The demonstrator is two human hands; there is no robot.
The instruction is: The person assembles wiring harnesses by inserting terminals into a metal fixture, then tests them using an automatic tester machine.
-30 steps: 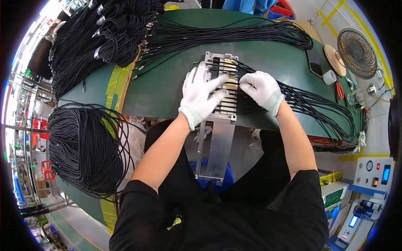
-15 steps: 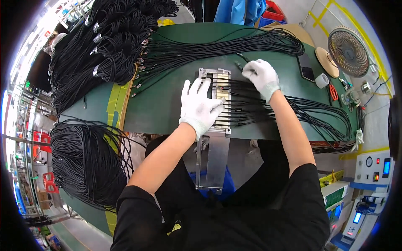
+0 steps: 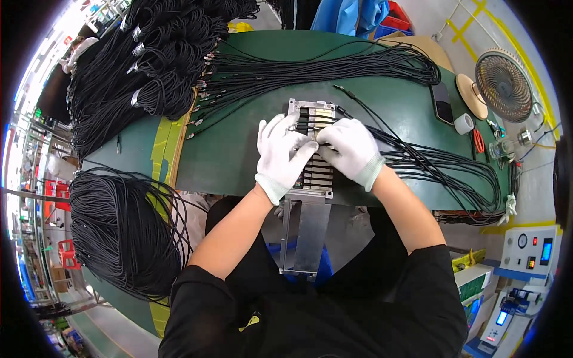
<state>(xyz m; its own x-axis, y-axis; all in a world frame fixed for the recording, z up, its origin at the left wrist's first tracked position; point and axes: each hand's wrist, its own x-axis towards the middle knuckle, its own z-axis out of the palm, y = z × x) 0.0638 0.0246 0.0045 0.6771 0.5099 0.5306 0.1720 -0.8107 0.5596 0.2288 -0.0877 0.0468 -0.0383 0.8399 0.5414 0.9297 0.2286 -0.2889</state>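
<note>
A slotted metal fixture [image 3: 309, 192] lies across the table's near edge, with black cables [image 3: 412, 158] laid side by side in its slots and trailing off to the right. My gloved left hand [image 3: 280, 152] rests over the fixture's left side, thumb and forefinger brought together near its middle. From the right, my gloved right hand [image 3: 352, 152] meets it there, fingers bent and pinched over a black cable. The gloves mostly hide what lies between the fingertips. One loose cable end [image 3: 345, 90] lies on the table beyond the right hand.
Bundled black cables [image 3: 161, 65] heap up at the far left, and a coiled pile [image 3: 113, 232] sits at the near left. More cables [image 3: 334, 68] stretch across the back of the green table [image 3: 227, 161]. A phone [image 3: 441, 102], a tape roll [image 3: 463, 123] and a fan [image 3: 504, 86] stand right.
My right hand has come down and left from the loose cable ends to the fixture's middle. My left hand's spread fingers have curled, and its thumb now meets the right fingertips.
</note>
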